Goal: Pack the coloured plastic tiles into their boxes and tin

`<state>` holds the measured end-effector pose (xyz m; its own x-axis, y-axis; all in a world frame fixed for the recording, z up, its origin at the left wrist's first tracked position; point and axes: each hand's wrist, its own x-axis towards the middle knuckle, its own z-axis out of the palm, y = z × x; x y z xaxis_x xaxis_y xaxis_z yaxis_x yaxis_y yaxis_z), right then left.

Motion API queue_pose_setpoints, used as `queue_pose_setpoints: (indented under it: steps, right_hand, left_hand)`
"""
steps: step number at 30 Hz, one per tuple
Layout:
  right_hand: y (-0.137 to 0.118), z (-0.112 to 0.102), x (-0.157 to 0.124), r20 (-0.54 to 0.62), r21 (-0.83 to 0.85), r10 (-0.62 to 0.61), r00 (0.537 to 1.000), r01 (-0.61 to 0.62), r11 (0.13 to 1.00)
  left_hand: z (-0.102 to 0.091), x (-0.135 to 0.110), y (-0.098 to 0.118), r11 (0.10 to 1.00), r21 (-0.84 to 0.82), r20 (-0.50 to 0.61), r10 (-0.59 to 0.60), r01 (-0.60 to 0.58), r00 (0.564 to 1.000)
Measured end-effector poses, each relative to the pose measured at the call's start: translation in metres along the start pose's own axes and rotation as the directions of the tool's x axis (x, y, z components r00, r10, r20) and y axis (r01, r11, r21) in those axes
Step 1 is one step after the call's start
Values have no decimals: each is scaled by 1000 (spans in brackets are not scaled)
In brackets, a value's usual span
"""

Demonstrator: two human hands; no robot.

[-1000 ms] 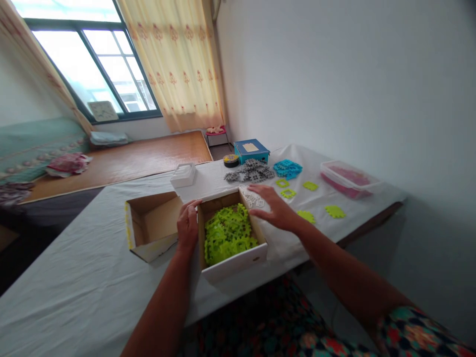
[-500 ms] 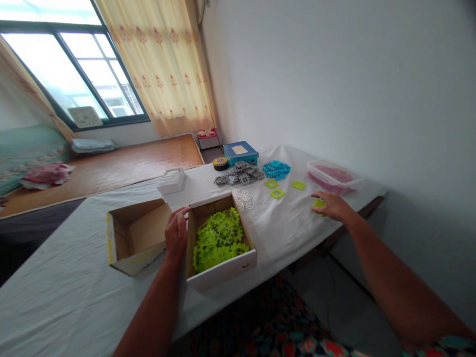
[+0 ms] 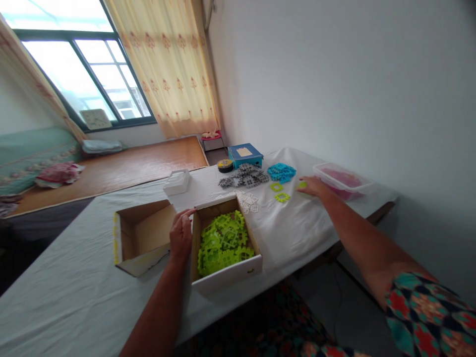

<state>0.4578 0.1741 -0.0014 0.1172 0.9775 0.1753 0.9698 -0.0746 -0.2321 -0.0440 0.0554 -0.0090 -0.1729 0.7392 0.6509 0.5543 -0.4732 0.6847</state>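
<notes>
A white cardboard box [image 3: 227, 276] stands in front of me, holding a heap of lime-green interlocking plastic pieces [image 3: 223, 240]. My left hand [image 3: 181, 233] grips its left wall, fingers at the far left corner. Out to the right, my right hand [image 3: 312, 186] is down at the cloth with its fingers closed around a lime-green piece [image 3: 303, 184]; whether it has more than one cannot be seen. Left of that hand lie two square green pieces, one farther [image 3: 276, 187] and one nearer [image 3: 282, 197].
An open cardboard box [image 3: 143, 238] lies left of my left hand. Beyond are white pieces [image 3: 247, 201], grey pieces [image 3: 245, 176], blue pieces [image 3: 281, 172], a blue box [image 3: 246, 155], a round tin [image 3: 225, 165] and a white container [image 3: 176, 182]. A clear tub [image 3: 344, 181] stands near the wall.
My right hand has moved away from me and left, from one green piece to where another lay. The first spot no longer shows a piece. My left hand stays on the box.
</notes>
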Motion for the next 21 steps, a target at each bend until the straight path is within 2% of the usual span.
queue_pose_setpoints:
  steps: [4, 7, 9, 11, 12, 13, 15, 17, 18, 19, 20, 21]
  right_hand:
    - [-1, 7, 6, 75, 35, -34, 997, 32, 999]
    - [-8, -2, 4, 66, 68, -49, 997, 44, 997]
    - [-31, -18, -5, 52, 158, -102, 993, 93, 983]
    - [-74, -36, -24, 3, 367, -283, 959, 262, 893]
    - [-101, -44, -37, -58, 496, -428, 902, 398, 772]
    - [-130, -51, -53, -132, 556, -554, 822, 524, 645]
    - [-185, -57, -81, -224, 531, -738, 637, 714, 455]
    - [-221, -54, -97, -182, 465, -850, 495, 805, 369]
    - [-228, -49, -96, -145, 443, -875, 462, 821, 360]
    - [-227, -42, -90, -118, 425, -873, 474, 818, 387]
    - [-220, -35, -79, -108, 400, -841, 531, 797, 452]
    - [-206, -27, -66, -111, 370, -777, 619, 752, 546]
  left_hand:
    - [0, 0, 3, 1000, 2, -5, -1, 1, 1000]
    - [1, 0, 6, 1000, -11, -14, 2, -2, 1000]
    - [1, 0, 8, 1000, -17, -16, 0, -1, 1000]
    - [1, 0, 9, 1000, -18, -12, -4, 4, 1000]
    - [1, 0, 9, 1000, -18, -11, -7, 7, 1000]
    - [1, 0, 10, 1000, -19, -9, -8, 8, 1000]
    - [1, -1, 10, 1000, -17, -8, -9, 9, 1000]
    - [0, -1, 11, 1000, -6, -9, -14, 14, 1000]
    - [0, -2, 11, 1000, -1, -8, -16, 16, 1000]
    - [-1, -2, 11, 1000, 2, -7, -17, 17, 1000]
    - [-1, -3, 11, 1000, 1, -9, -16, 16, 1000]
    - [-2, -3, 10, 1000, -3, -12, -13, 13, 1000]
